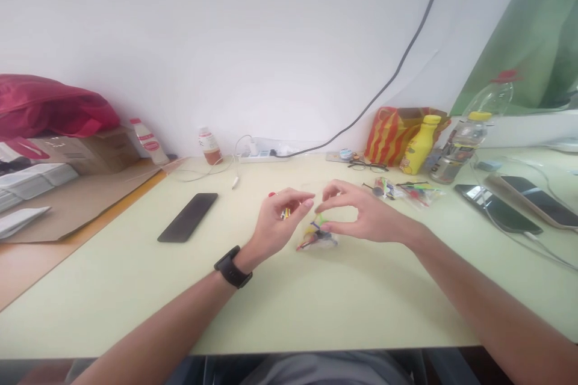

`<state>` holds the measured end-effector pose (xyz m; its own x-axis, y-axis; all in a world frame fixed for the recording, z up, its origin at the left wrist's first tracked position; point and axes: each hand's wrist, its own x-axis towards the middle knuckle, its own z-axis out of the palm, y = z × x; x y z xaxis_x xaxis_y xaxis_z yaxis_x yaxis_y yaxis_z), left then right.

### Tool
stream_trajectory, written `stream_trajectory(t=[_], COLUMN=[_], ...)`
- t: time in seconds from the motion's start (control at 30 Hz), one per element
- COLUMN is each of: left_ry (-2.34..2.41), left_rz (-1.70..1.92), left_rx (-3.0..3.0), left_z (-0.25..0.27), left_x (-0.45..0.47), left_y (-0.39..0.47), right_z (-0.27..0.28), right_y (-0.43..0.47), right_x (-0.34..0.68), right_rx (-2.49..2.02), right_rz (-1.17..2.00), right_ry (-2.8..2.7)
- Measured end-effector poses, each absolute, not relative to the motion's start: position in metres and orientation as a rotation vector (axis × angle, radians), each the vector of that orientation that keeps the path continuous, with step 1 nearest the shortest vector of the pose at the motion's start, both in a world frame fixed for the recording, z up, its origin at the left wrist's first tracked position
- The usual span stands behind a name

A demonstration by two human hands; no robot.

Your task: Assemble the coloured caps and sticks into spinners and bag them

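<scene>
A small clear bag of colourful plastic pieces rests on the pale table below my fingertips. My right hand curls in from the right. Its thumb and fingers bracket the top of this bag, beside a green bit and a blue bit, and appear to grip it. Across from it, my left hand has its thumb and forefinger tips brought close together. Whatever lies between them, if anything, is too small to make out. More small pieces, yellow, dark and red, show partly behind the left hand. A black watch is on my left wrist.
A dark phone lies left of my hands. More bagged pieces, glasses, a yellow bottle and a striped bag are at the back right. Further right are two phones with cables. A power strip sits along the wall.
</scene>
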<state>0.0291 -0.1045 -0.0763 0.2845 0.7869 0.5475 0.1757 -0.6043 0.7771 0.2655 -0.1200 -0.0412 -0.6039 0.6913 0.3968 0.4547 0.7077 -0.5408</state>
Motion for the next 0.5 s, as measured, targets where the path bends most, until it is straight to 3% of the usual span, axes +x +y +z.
stream_trajectory(t=[0.5], left_ry=[0.938], left_rz=[1.393], left_rx=[1.924], left_z=[-0.0799], left_x=[0.0278], left_y=[-0.1025], right_z=[-0.0388], right_y=[-0.1223], right_x=[0.2704], right_rx=[-0.966], right_rz=[0.39], right_ry=[-2.354])
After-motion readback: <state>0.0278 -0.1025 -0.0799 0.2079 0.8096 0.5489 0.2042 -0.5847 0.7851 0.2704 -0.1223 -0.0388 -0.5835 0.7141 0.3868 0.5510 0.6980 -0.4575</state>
